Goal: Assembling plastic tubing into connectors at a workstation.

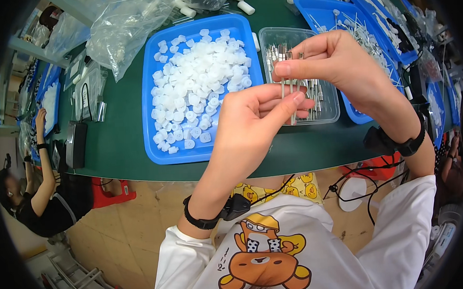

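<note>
Stretching across most of the view is a dark green bench, and the biggest thing near the hands is a blue tray heaped with white bits. A crinkly clear plastic bag lies just past its upper left corner. Right beside the tray there's a clear plastic box holding loads of thin, shiny metal-ended pieces. The right hand is over that box, thumb and fingers pinching the upper ends of a few slim tubes, while the left hand has its fingers curled and thumb against them lower down. Tubes are roughly upright between the two hands, can't make out exactly how many. Smallest stuff: those white plastic bits, chunky and kinda translucent.
</note>
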Motion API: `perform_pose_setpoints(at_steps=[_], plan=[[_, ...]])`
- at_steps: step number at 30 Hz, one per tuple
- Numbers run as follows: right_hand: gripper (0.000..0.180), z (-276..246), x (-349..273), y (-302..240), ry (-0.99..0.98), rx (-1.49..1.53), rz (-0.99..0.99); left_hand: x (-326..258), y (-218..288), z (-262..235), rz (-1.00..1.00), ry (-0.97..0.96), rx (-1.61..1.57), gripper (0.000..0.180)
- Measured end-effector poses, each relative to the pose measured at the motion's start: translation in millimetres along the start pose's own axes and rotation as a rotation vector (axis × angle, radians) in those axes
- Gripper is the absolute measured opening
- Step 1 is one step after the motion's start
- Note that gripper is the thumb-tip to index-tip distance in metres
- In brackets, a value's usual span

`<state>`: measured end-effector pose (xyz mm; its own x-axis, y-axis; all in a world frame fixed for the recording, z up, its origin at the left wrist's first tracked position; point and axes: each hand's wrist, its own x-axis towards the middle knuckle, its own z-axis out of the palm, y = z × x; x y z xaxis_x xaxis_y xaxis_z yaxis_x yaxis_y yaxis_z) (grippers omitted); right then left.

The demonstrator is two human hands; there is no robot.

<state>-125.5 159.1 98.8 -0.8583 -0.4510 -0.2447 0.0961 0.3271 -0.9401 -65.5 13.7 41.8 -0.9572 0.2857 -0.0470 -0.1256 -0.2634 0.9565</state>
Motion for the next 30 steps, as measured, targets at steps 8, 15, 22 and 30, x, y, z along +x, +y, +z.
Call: perform_pose_setpoints(at_steps=[8,15,22,30], plan=[[0.022,0,0,20,0.151,0.004,-0.221,-3,5,6,-0.167,-0.051,-0.325,0.028],[0.035,-19,-27,23,0.441,-1.223,-1.204,-14,12,12,-0.4,-0.123,-0.587,0.028],[0.047,-17,-36,29,0.137,-1.208,-1.368,-27,14,25,-0.493,-0.211,-0.645,0.028],[0.042,-15,-45,28,0.107,-1.079,-1.254,-33,18,36,-0.491,-0.169,-0.642,0.031]])
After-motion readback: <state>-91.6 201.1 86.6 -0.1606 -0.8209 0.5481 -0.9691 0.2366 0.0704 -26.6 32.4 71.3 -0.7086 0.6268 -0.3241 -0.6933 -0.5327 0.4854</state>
